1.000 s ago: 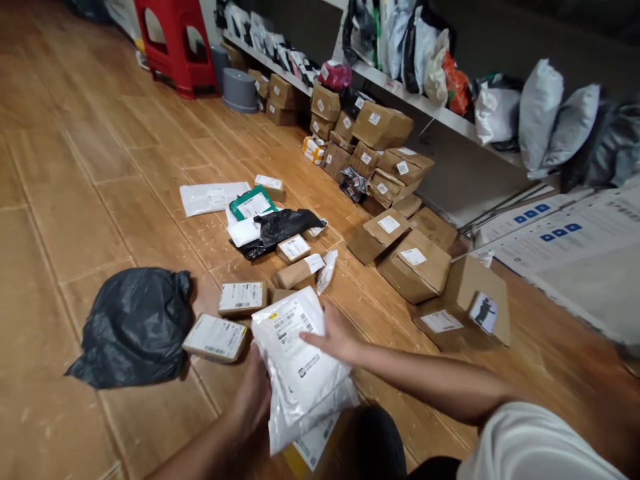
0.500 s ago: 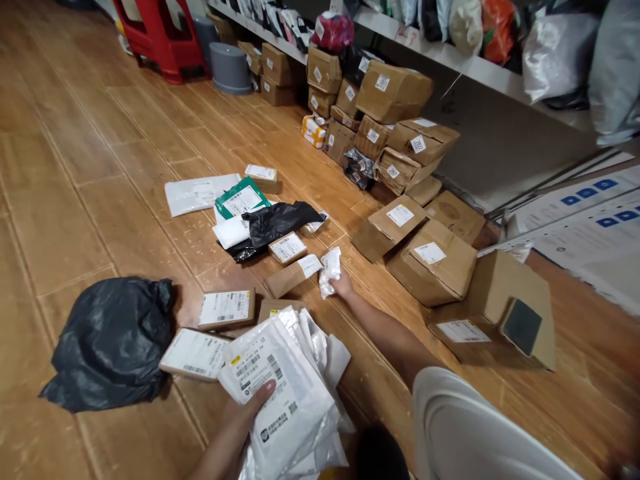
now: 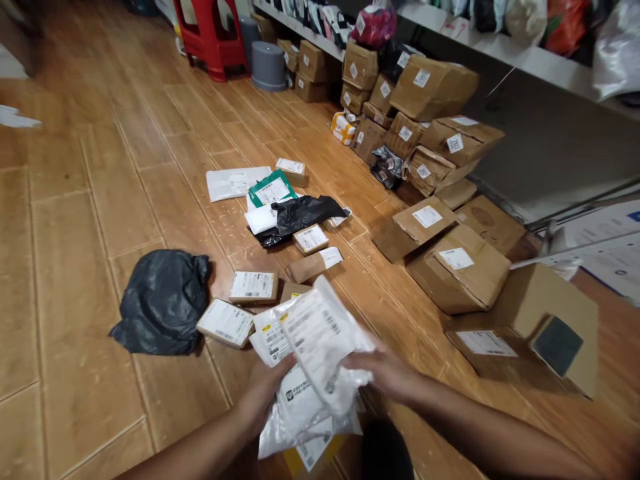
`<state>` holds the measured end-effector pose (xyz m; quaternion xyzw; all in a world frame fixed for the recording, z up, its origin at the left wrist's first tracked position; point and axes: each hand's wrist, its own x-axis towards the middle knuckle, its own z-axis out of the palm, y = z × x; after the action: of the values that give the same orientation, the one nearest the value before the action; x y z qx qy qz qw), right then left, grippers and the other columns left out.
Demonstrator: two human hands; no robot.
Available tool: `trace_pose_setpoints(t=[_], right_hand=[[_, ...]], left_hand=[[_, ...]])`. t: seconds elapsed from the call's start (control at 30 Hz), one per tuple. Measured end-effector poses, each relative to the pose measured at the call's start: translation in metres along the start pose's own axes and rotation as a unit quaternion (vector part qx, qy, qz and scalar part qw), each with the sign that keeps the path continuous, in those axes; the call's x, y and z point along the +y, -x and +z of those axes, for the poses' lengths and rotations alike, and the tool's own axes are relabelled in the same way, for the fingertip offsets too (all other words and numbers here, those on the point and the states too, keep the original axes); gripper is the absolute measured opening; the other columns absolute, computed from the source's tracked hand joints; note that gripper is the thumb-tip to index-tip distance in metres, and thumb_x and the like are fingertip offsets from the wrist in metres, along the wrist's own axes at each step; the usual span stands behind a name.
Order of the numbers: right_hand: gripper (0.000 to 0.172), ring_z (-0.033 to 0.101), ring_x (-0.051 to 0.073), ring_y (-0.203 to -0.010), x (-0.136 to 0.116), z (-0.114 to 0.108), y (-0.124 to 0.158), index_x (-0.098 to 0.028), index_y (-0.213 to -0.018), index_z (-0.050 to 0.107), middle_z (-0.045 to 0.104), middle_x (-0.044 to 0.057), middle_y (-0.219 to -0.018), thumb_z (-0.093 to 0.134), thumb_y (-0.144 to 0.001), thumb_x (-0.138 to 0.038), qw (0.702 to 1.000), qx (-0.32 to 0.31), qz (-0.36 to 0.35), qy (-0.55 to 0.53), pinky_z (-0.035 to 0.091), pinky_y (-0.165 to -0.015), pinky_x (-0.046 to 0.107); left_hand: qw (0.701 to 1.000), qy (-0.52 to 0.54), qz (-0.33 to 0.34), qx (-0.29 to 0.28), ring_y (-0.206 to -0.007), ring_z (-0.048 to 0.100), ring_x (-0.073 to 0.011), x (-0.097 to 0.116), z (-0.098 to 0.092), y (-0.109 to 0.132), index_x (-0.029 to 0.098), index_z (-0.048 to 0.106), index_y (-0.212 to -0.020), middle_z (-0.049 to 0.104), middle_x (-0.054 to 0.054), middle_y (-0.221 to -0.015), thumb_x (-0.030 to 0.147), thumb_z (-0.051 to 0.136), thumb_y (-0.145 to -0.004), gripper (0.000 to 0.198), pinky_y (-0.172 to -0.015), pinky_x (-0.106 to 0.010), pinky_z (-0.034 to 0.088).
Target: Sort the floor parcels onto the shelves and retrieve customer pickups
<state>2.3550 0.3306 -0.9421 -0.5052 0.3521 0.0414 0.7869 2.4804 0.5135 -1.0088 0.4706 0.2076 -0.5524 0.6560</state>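
Observation:
My left hand is closed on a stack of white plastic mailers with printed labels, its thumb across the top. My right hand grips the right edge of another white mailer, slightly blurred, which lies over the stack. Beyond the stack on the floor are two small labelled boxes, one nearer and one behind it. A flat brown packet lies farther off. To the left sits a bulky black plastic bag.
More parcels lie ahead, including a green mailer and a black bag. Cardboard boxes line the right side, one with a dark flat object on it. A shelf of bags runs above; a red stool stands at the back.
My right hand has come back from near the brown packet to the stack, bringing a small white mailer onto it. The view has turned left.

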Motion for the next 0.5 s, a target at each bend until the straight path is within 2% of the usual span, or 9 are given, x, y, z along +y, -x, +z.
trace_pose_setpoints(t=[0.03,0.1,0.17,0.23,0.3,0.37,0.4,0.47,0.5], right_hand=[[0.06,0.067,0.026,-0.092,0.007,0.016,0.003,-0.025,-0.121,0.053,0.07,0.006,-0.102,0.076,-0.067,-0.034,1.0,-0.012,-0.004,0.002,0.054,-0.082,0.041],[0.06,0.065,0.024,-0.098,0.016,0.037,0.004,-0.028,-0.125,0.049,0.068,0.004,-0.108,0.075,-0.072,-0.037,0.999,-0.03,-0.031,0.033,0.051,-0.089,0.041],[0.052,0.062,0.024,-0.101,0.018,0.047,0.005,-0.028,-0.121,0.053,0.065,0.004,-0.108,0.072,-0.075,-0.041,0.987,-0.029,-0.08,0.133,0.05,-0.09,0.041],[0.037,0.06,0.024,-0.097,0.017,0.051,0.008,-0.026,-0.107,0.063,0.062,0.005,-0.103,0.07,-0.077,-0.047,0.949,-0.021,-0.134,0.286,0.05,-0.087,0.04],[0.036,0.057,0.024,-0.093,0.017,0.053,0.01,-0.025,-0.094,0.068,0.055,0.006,-0.098,0.069,-0.074,-0.054,0.892,-0.02,-0.175,0.416,0.051,-0.083,0.04],[0.057,0.053,0.028,-0.101,0.021,0.05,0.005,-0.023,-0.104,0.065,0.049,0.009,-0.107,0.073,-0.064,-0.062,0.853,0.019,-0.203,0.481,0.048,-0.089,0.043],[0.078,0.049,0.031,-0.111,0.026,0.045,0.0,-0.022,-0.119,0.058,0.046,0.011,-0.116,0.077,-0.056,-0.065,0.845,0.058,-0.207,0.49,0.044,-0.096,0.046],[0.123,0.033,0.037,-0.131,0.039,0.029,-0.018,-0.019,-0.143,0.031,0.032,0.018,-0.138,0.081,-0.043,-0.069,0.854,0.134,-0.179,0.47,0.031,-0.109,0.051],[0.134,0.024,0.038,-0.137,0.046,0.018,-0.029,-0.017,-0.148,0.019,0.025,0.02,-0.144,0.079,-0.042,-0.072,0.868,0.165,-0.147,0.444,0.025,-0.112,0.053]], left_hand=[[1.0,0.013,-0.007,-0.02,-0.114,0.061,-0.0334,-0.001,-0.004,0.0,0.019,0.052,-0.132,0.067,-0.014,-0.121,0.029,0.08,-0.068,0.071,-0.098,-0.048,0.05],[0.995,0.059,-0.041,-0.073,-0.116,0.059,-0.0341,-0.001,-0.014,0.0,0.018,0.05,-0.134,0.067,-0.015,-0.121,0.047,0.073,-0.072,0.072,-0.1,-0.049,0.047],[0.982,0.114,-0.068,-0.134,-0.119,0.057,-0.0352,0.001,-0.026,0.0,0.017,0.051,-0.135,0.066,-0.017,-0.122,0.07,0.058,-0.073,0.082,-0.102,-0.051,0.044],[0.97,0.137,-0.082,-0.186,-0.119,0.056,-0.0361,0.005,-0.036,0.001,0.017,0.051,-0.134,0.066,-0.018,-0.121,0.078,0.052,-0.069,0.089,-0.103,-0.052,0.043],[0.968,0.113,-0.103,-0.198,-0.118,0.058,-0.0365,0.007,-0.043,0.001,0.015,0.052,-0.133,0.068,-0.018,-0.117,0.067,0.065,-0.068,0.084,-0.103,-0.051,0.043],[0.975,0.077,-0.116,-0.176,-0.115,0.06,-0.0359,0.009,-0.046,0.0,0.014,0.051,-0.134,0.07,-0.017,-0.113,0.046,0.075,-0.069,0.076,-0.102,-0.05,0.044],[0.979,0.062,-0.112,-0.161,-0.113,0.061,-0.0354,0.009,-0.046,-0.001,0.014,0.049,-0.135,0.071,-0.016,-0.112,0.037,0.076,-0.07,0.073,-0.101,-0.05,0.044],[0.985,0.046,-0.094,-0.138,-0.11,0.063,-0.0343,0.008,-0.046,-0.004,0.015,0.047,-0.136,0.07,-0.016,-0.113,0.03,0.074,-0.073,0.071,-0.1,-0.049,0.046],[0.986,0.042,-0.089,-0.132,-0.11,0.063,-0.0338,0.008,-0.047,-0.006,0.016,0.046,-0.137,0.07,-0.016,-0.114,0.03,0.074,-0.074,0.07,-0.099,-0.049,0.046]])
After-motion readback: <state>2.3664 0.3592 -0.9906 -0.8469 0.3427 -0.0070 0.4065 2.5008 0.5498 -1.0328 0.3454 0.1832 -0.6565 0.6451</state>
